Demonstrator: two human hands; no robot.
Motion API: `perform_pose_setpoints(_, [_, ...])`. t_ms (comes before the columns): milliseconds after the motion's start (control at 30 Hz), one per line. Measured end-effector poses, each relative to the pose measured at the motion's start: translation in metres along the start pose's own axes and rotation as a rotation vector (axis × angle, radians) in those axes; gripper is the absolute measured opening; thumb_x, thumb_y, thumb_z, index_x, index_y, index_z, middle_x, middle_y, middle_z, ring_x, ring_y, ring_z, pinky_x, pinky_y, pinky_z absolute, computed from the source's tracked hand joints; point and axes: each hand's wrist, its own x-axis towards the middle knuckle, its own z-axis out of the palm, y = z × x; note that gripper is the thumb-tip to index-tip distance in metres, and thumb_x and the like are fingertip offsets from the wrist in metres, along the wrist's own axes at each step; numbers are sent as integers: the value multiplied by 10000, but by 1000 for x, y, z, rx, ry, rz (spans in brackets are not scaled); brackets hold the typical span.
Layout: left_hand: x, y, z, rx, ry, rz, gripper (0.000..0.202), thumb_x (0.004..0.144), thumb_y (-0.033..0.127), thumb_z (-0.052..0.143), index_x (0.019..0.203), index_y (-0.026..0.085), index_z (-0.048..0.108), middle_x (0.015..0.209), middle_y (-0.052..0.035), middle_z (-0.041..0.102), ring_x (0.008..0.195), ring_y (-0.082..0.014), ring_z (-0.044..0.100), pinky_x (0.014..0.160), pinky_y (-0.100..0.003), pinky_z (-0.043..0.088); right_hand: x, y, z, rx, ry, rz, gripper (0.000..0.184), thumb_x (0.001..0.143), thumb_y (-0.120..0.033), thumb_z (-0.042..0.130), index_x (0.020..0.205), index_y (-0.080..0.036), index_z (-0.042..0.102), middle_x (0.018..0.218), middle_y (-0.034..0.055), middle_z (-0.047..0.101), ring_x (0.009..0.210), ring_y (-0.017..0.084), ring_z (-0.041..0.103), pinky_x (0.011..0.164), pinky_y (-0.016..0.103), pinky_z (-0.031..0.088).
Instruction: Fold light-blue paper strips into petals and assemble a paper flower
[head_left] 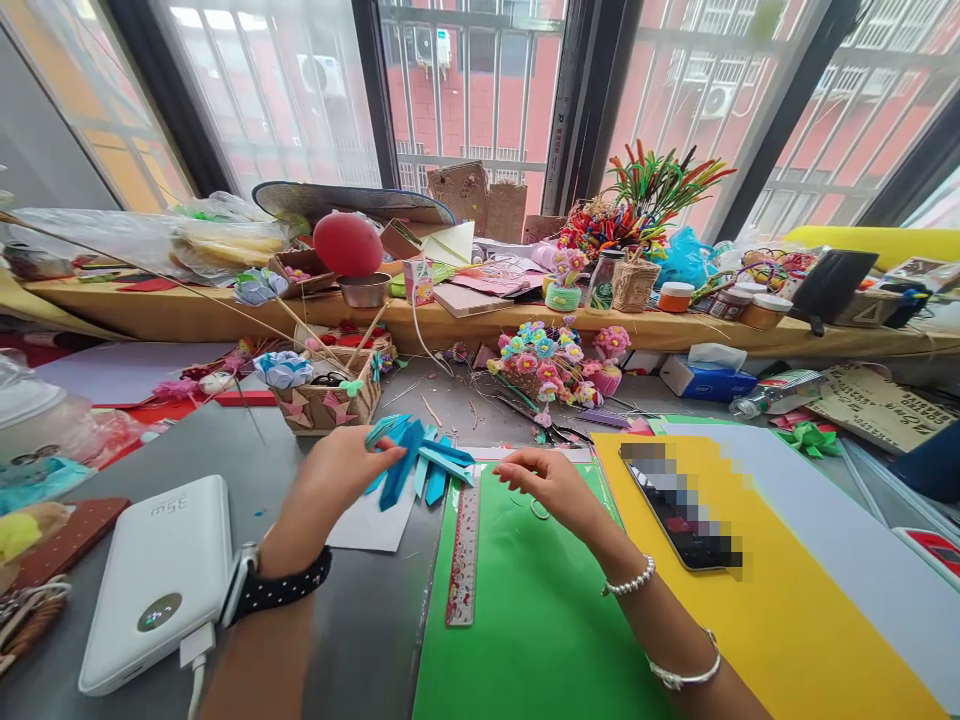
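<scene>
My left hand (341, 472) is closed on a bunch of folded blue and teal paper strips (420, 462), held just above the grey table. My right hand (551, 482) hovers beside them over the green sheet (525, 610), fingers loosely spread and holding nothing. A patterned ruler (463, 548) lies along the green sheet's left edge, below the strips. A white paper piece (375, 525) lies under my left hand. A dark watch sits on my left wrist and bead and metal bracelets on my right.
A white power bank (154, 580) lies at the left with a cable. A phone (682, 505) rests on a yellow sheet (787, 620) at right. A woven basket (326, 400), paper flower bouquets (551, 365) and a tissue box (705, 375) stand behind. The wooden sill (225, 312) is crowded with craft items.
</scene>
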Motion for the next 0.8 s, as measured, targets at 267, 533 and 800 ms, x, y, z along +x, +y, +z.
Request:
perform_pose_setpoints(267, [-19,45,51,-311,-327,4,217,608,351,574,550,142,579,427,47,449,395,-69,360,400,-193,268,-1,-5,8,173,51,24,222,693,-353,581,768,-152,637,708,22,632,649,128,547,584,222,401])
perform_pose_setpoints(533, [-6,20,49,222,-59,247,304,752,348,454,932,177,629,788,-74,659,720,-202,592,581,-253,406,-1,0,1,103,155,94,215,689,-331,557,681,-125,615,606,8,578,553,109,490,535,218,369])
perform_pose_setpoints(800, [3,-5,59,861,-173,336,295,773,181,365,953,177,599,807,-130,659,735,-273,610,526,-282,373,1,5,0,54,177,110,212,689,-334,544,652,-130,588,581,-1,546,540,104,465,529,215,368])
